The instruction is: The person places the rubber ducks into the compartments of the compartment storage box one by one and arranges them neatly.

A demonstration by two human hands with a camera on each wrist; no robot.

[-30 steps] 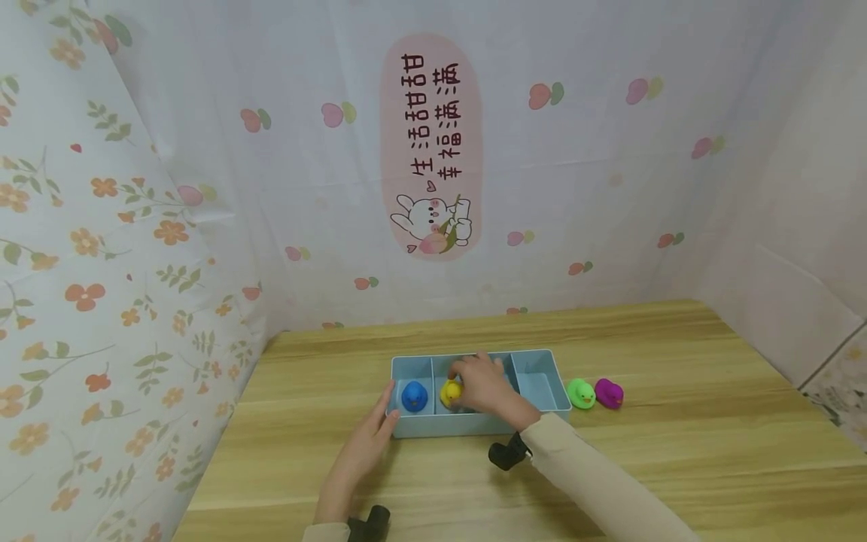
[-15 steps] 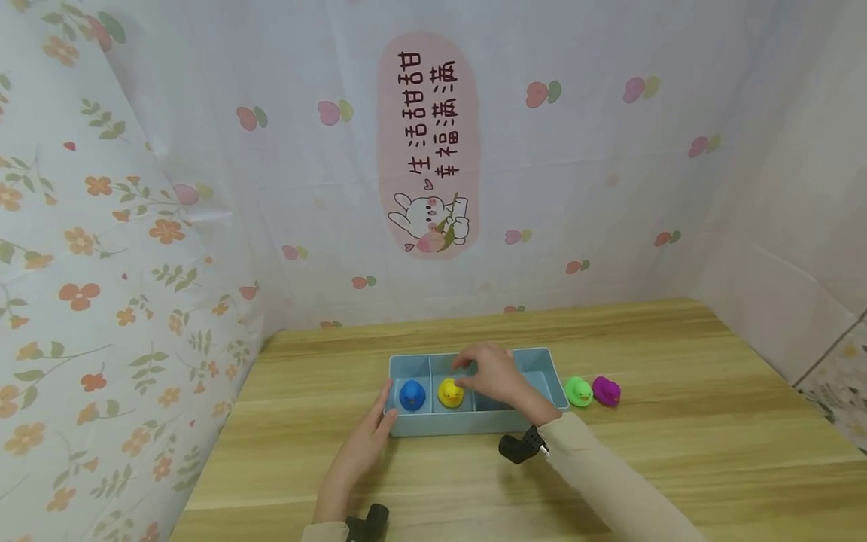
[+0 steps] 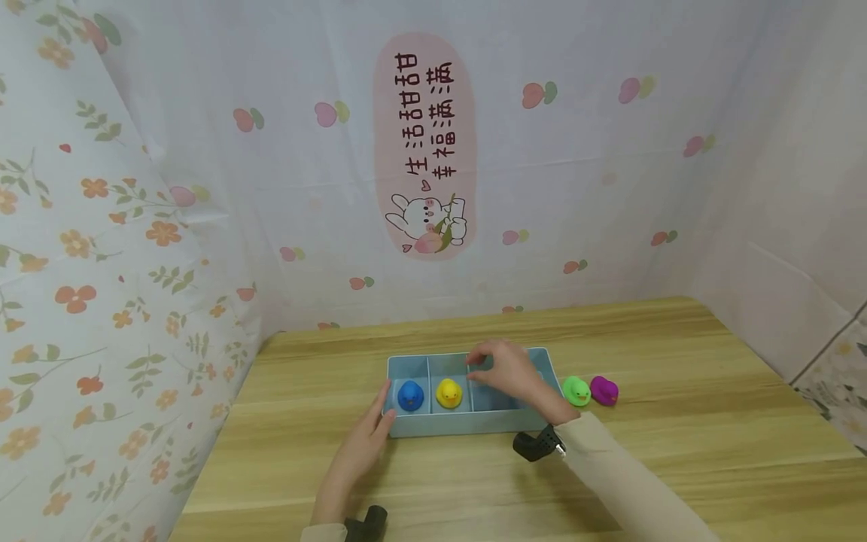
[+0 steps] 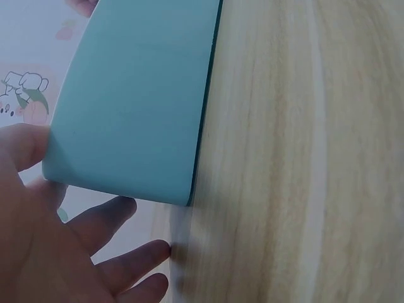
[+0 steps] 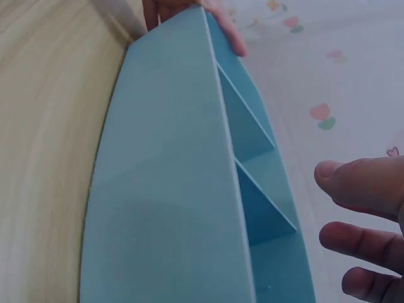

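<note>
Fingers (image 5: 353, 238) of our right hand (image 3: 508, 369) stand apart, thumb and fingertips bent toward one another with nothing between them, above a long, pale blue divided box (image 3: 454, 425). Just left of those fingertips, and lower, a yellow toy duck (image 3: 448, 394) sits upright in the box's second compartment from the left. A blue toy duck (image 3: 409, 396) sits in the first, at the left end. Two more sit on the wooden counter (image 3: 305, 421), outside the box's right end: a green toy duck (image 3: 576, 391) just beside that end and a purple toy duck (image 3: 604, 391) beyond it, toward the counter's right edge. Whether these two touch, we cannot tell.

From our right fingers, both loose ducks lie to the right, so we judge that sideways line, out past the box's right end, to be what counts. The box's long axis runs left to right, roughly parallel to the counter's far edge, pointing at them. Our right hand is the nearer one; our left hand (image 3: 366, 436) rests against the box's left end, fingers mostly straight and slightly spread, well apart from both.
</note>
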